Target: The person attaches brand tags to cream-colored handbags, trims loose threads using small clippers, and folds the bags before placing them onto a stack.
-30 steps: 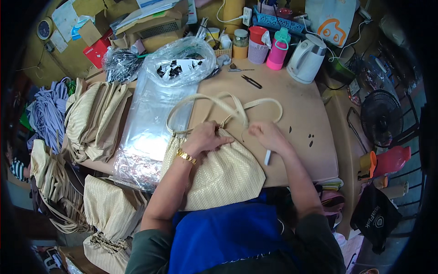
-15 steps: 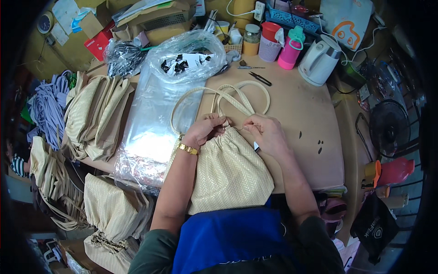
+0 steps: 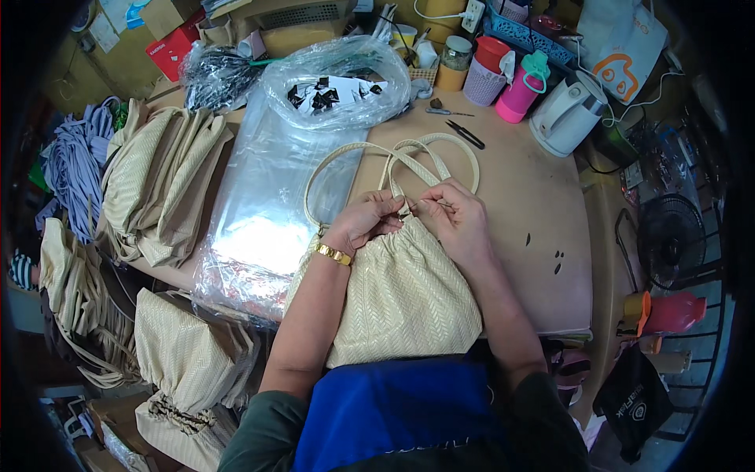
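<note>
A cream woven drawstring bag [image 3: 401, 303] with a gathered mouth rests upright against the table edge, close to my body. My left hand [image 3: 368, 220], with a gold watch at the wrist, pinches the light strap end at the bag's gathered rim. Just right of it, my right hand [image 3: 458, 220] is closed, thumb and fingertips together on what looks like a thin dark cord by the same spot. The fingers partly hide that cord. Beyond both hands, the bag's long cream strap [image 3: 338, 157] loops over the table.
Left of the bag lie clear plastic sleeves [image 3: 267, 197] and stacked cream bags [image 3: 161, 181]. Farther back are an open plastic bag of black-and-white pieces [image 3: 338, 86] and black thread snips [image 3: 465, 134]. A white kettle [image 3: 568, 114] and pink bottle [image 3: 519, 90] stand at the back right.
My right hand has come in closer to my left fingers at the bag's rim. The whole view has shifted slightly; the bag stays in place.
</note>
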### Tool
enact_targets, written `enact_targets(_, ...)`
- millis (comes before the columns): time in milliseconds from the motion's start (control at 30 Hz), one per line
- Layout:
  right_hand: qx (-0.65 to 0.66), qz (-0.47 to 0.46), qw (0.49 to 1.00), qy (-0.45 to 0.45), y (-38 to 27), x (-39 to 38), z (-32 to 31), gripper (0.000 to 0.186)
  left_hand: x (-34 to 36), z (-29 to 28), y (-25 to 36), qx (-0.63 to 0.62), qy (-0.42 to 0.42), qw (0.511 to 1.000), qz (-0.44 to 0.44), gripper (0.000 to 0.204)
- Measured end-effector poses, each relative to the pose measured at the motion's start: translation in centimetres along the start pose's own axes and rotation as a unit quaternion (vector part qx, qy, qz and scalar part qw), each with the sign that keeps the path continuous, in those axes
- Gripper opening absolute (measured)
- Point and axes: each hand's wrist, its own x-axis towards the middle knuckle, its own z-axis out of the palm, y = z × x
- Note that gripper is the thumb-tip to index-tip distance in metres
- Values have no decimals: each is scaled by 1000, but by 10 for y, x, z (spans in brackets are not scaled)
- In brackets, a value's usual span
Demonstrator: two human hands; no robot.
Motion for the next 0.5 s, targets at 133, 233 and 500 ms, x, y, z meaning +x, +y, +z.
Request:
enact_targets(133,53,63,997,-8,-6,-1,2,5,6,-3,-5,9,24,1000,-2,13)
enact_targets(233,83,62,994,-15,-6,-2,1,5,9,-5,-7,8,14,1000,1,13)
enact_targets(500,68,66,995,-2,6,-4,0,7,7,-5,-5,11,-3,1000,6,15)
